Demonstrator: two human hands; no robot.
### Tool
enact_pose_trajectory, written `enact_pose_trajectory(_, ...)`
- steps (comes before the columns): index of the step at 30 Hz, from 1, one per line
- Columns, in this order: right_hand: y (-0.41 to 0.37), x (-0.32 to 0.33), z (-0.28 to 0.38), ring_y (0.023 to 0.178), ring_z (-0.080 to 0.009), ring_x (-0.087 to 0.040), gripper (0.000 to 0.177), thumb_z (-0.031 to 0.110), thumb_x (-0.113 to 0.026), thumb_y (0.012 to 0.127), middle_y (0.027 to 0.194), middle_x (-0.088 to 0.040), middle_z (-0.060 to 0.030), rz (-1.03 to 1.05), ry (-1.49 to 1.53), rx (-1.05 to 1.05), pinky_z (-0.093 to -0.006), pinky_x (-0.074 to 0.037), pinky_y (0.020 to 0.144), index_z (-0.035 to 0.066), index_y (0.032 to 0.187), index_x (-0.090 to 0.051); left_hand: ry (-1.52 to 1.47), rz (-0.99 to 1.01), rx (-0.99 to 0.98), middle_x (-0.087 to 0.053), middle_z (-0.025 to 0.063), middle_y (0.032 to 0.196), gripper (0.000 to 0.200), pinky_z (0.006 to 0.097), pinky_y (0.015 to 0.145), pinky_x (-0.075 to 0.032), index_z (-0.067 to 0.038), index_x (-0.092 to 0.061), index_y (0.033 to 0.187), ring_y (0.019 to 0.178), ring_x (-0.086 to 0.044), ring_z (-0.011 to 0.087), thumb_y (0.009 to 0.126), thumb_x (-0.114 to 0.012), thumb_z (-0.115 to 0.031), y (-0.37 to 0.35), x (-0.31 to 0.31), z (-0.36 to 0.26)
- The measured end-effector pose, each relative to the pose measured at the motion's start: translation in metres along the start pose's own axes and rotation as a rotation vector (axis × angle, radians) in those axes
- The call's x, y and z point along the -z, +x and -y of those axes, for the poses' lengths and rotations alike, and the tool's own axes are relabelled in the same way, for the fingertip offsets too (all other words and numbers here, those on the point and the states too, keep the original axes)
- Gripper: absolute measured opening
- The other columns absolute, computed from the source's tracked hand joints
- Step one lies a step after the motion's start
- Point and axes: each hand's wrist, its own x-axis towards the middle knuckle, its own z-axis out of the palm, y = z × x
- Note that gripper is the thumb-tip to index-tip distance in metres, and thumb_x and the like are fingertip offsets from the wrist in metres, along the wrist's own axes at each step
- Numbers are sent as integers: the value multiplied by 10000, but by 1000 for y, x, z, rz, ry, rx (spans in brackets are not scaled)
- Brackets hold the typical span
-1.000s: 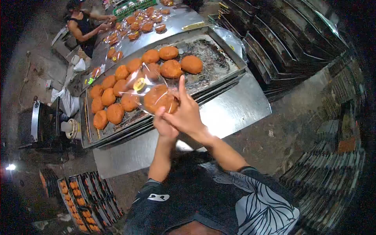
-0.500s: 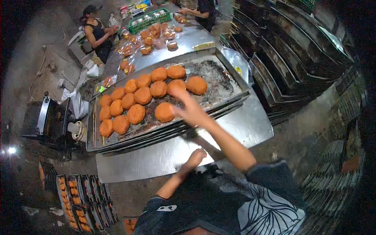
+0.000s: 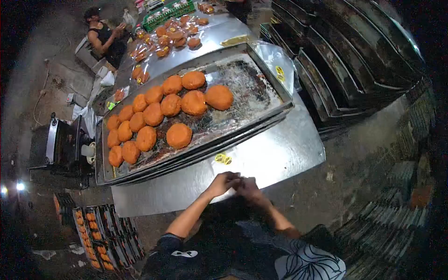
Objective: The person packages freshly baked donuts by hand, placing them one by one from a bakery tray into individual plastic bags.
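Near the front edge of the metal table [image 3: 289, 149], my left hand [image 3: 224, 183] and my right hand [image 3: 249, 188] are close together. The fingers of my left hand are bent inward; whatever they may hold is too small to make out. My right hand is blurred, so its grip is unclear. Just beyond them lie yellow round labels [image 3: 223, 159] in clear film. A worn baking tray [image 3: 268, 77], on top of other trays, bears several round orange-brown buns [image 3: 179, 136] on its left and middle parts.
Bagged buns [image 3: 175, 35] and a green crate [image 3: 168, 15] stand at the table's far end. Clear plastic bags [image 3: 280, 60] lie beyond the tray's right corner. A co-worker [image 3: 102, 37] is at the far left. Dark trays [image 3: 322, 74] stand right; racked buns [image 3: 93, 224] sit lower left.
My right hand has moved from over the tray back toward me, beside my left hand. The yellow labels now show on the table. The whole view has shifted slightly.
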Motion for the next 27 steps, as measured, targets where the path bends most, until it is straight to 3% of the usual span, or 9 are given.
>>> enact_pose_trajectory(5, -22, -15, 13, 625, -192, -569, 227, 205, -531, 804, 656, -560, -99, -287, -153, -194, -293, -452, 567, 60, 978, -541, 111, 174, 38, -623, 123, 861, 211, 272, 641, -467, -1, -606, 883, 773, -599, 161, 694, -618, -93, -6, -3, -5)
enact_pose_trajectory(7, -19, -15, 31, 613, -182, -567, 257, 210, -526, 807, 639, -553, -92, -434, -245, -186, -282, -452, 560, 71, 1023, -531, 144, -99, -550, -596, 99, 721, 103, 273, 556, -446, -11, -618, 732, 625, -564, 172, 708, -598, -109, -4, 0, -3)
enact_pose_trajectory(10, 26, 19, 79, 779, -175, -546, 283, 132, -457, 841, 991, -546, -133, 50, 1126, -397, -293, -463, 627, 70, 1117, -462, -94, -419, -394, -563, 70, 660, 136, 257, 590, -433, -14, -610, 714, 605, -543, 166, 701, -627, -149, -18, 16, -65)
enact_pose_trajectory(13, 83, 47, 152, 907, -165, -511, 450, 239, -473, 851, 1078, -510, -121, -502, 1084, -296, -300, -457, 742, 54, 1243, -350, -26, -390, -623, -562, 87, 812, 192, 259, 613, -419, -13, -572, 885, 716, -526, 158, 697, -608, -29, -28, 27, -72)
enact_pose_trajectory(17, 107, -5, 179, 973, -242, -520, 403, 265, -492, 837, 1088, -509, -147, -5, 1905, -96, -355, -446, 824, 26, 1153, -422, -1363, -335, -244, -430, 105, 1127, 464, 333, 799, -429, -58, -280, 1217, 975, -466, 178, 833, -505, -188, -32, 89, -87)
enact_pose_trajectory(20, 134, 12, 213, 883, -268, -566, 322, 174, -520, 813, 951, -572, -167, 113, 644, -269, -397, -444, 794, -19, 1067, -475, -1344, -491, -233, -502, 79, 1036, 297, 386, 872, -399, -56, -422, 1118, 983, -477, 183, 863, -448, -205, -34, 134, -50)
enact_pose_trajectory(22, 200, 35, 164, 912, -315, -546, 489, 268, -612, 734, 953, -552, -246, -230, -252, 288, -391, -411, 800, -11, 1100, -448, -1419, -775, -348, -517, 51, 1011, 246, 379, 882, -385, -72, -471, 1060, 989, -467, 182, 857, -458, -208, -42, 157, -44)
enact_pose_trajectory(23, 230, 50, 150, 946, -342, -522, 532, 312, -621, 714, 972, -546, -239, -297, -622, -52, -401, -403, 813, 39, 1130, -432, -1438, -845, -400, -518, 40, 1010, 230, 378, 887, -377, -81, -487, 1037, 996, -459, 183, 852, -467, -217, -48, 171, -36)
enact_pose_trajectory(27, 269, 86, 126, 937, -349, -521, 435, 259, -651, 642, 978, -551, -195, -320, -719, -45, -419, -430, 781, 75, 1017, -529, -1669, -931, -493, -429, 136, 1103, 311, 556, 907, -333, -52, -397, 1070, 1116, -369, 305, 808, -469, -204, -82, 207, -34)
